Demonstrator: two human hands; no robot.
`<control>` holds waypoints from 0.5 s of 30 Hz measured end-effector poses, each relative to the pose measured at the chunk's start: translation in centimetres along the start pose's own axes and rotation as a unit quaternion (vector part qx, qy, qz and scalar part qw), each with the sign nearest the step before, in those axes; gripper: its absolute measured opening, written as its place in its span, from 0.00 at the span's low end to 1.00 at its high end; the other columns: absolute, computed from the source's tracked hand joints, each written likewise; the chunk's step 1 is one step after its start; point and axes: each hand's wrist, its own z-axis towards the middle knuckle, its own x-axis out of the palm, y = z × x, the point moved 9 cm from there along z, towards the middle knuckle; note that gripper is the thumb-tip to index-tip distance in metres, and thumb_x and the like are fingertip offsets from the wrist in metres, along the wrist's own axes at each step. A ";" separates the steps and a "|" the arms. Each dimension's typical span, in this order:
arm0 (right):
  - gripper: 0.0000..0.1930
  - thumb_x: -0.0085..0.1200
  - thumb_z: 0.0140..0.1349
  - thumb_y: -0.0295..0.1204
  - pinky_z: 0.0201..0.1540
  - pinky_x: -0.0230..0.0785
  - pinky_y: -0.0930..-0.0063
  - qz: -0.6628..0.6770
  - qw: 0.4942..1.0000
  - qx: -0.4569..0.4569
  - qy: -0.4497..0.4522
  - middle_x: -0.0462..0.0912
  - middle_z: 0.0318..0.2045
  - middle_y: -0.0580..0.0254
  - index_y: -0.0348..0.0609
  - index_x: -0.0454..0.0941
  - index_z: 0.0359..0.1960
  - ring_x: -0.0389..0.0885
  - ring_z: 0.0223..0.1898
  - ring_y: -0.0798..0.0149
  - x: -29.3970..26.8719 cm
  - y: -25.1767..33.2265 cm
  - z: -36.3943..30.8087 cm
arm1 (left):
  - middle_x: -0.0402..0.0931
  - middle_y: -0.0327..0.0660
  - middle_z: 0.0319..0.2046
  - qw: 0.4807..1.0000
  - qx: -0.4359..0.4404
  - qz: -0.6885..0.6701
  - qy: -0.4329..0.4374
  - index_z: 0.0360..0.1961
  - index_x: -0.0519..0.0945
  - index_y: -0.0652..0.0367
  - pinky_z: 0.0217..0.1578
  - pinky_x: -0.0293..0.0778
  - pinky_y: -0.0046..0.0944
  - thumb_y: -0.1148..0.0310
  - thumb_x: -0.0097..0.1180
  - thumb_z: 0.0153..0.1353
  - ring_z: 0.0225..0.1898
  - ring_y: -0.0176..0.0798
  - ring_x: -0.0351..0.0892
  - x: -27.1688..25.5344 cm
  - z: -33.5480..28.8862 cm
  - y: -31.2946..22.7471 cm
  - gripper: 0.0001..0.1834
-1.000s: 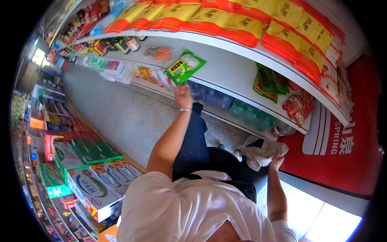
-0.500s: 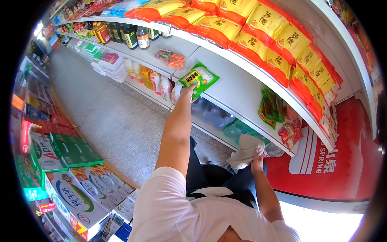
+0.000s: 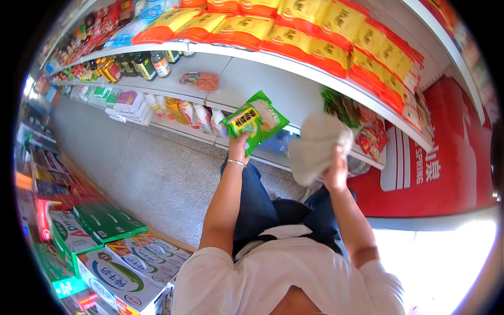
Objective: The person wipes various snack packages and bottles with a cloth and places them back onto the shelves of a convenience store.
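Gripped by its near left corner, a green plastic food packet [image 3: 257, 122] with a clear window is in my left hand [image 3: 239, 147], held in front of the shelf. My right hand [image 3: 336, 169] clutches a whitish cloth [image 3: 317, 147] that hangs loose and is smeared by motion. The cloth is close to the right end of the middle shelf [image 3: 283, 84]. Near it on that shelf lie dark green packets [image 3: 340, 106] and small red packets [image 3: 371, 137]. Two small orange-red packs [image 3: 202, 81] rest farther left on the same shelf.
Yellow and red bags [image 3: 325, 31] fill the shelf above. Dark bottles [image 3: 144, 65] stand to the left, with white bottles [image 3: 203, 116] on the shelf below. A red panel [image 3: 436, 168] closes the right end. Stacked milk cartons [image 3: 118, 275] and green boxes [image 3: 107, 220] are at lower left.
My left hand has drawn the green packet off the shelf and back toward me. My right hand has lifted the cloth up and forward, toward the shelf.
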 end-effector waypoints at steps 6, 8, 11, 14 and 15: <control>0.30 0.51 0.48 0.41 0.63 0.33 0.52 -0.633 0.630 -0.407 0.194 0.59 0.60 0.58 0.48 0.65 0.55 0.50 0.64 0.57 15.8 1.7 -5.1 | 0.63 0.41 0.53 0.804 0.334 0.474 0.133 0.59 0.56 0.58 0.50 0.65 0.37 0.80 0.52 0.49 0.53 0.38 0.65 10.8 -12.5 -2.6 0.34; 0.34 0.54 0.43 0.43 0.61 0.37 0.49 -0.604 0.652 -0.439 0.131 0.59 0.60 0.62 0.47 0.64 0.55 0.51 0.63 0.56 13.9 2.6 -5.0 | 0.63 0.41 0.55 0.986 0.062 0.056 0.145 0.59 0.56 0.58 0.53 0.63 0.38 0.78 0.53 0.51 0.55 0.37 0.64 8.6 -12.4 -0.3 0.33; 0.33 0.47 0.52 0.50 0.57 0.52 0.60 -0.500 0.816 -0.283 0.062 0.68 0.52 0.53 0.41 0.62 0.56 0.65 0.54 0.55 5.7 4.1 -1.1 | 0.67 0.41 0.50 0.969 0.041 0.159 0.186 0.57 0.58 0.59 0.49 0.67 0.36 0.82 0.54 0.48 0.50 0.37 0.68 11.2 -14.7 -1.5 0.33; 0.32 0.39 0.59 0.52 0.48 0.64 0.69 -0.330 0.938 0.081 -0.069 0.74 0.43 0.50 0.36 0.62 0.54 0.74 0.43 0.59 -5.3 -1.0 2.0 | 0.69 0.43 0.48 0.956 -0.002 0.175 0.235 0.56 0.59 0.59 0.48 0.68 0.38 0.82 0.54 0.48 0.48 0.39 0.71 12.1 -15.9 -1.8 0.32; 0.31 0.41 0.59 0.51 0.50 0.63 0.71 -0.027 0.991 0.116 0.062 0.73 0.45 0.52 0.35 0.62 0.54 0.73 0.46 0.61 -3.0 -1.8 0.6 | 0.69 0.42 0.48 0.960 -0.023 0.141 0.240 0.56 0.59 0.59 0.48 0.68 0.38 0.81 0.54 0.49 0.48 0.37 0.70 12.0 -15.9 -1.7 0.32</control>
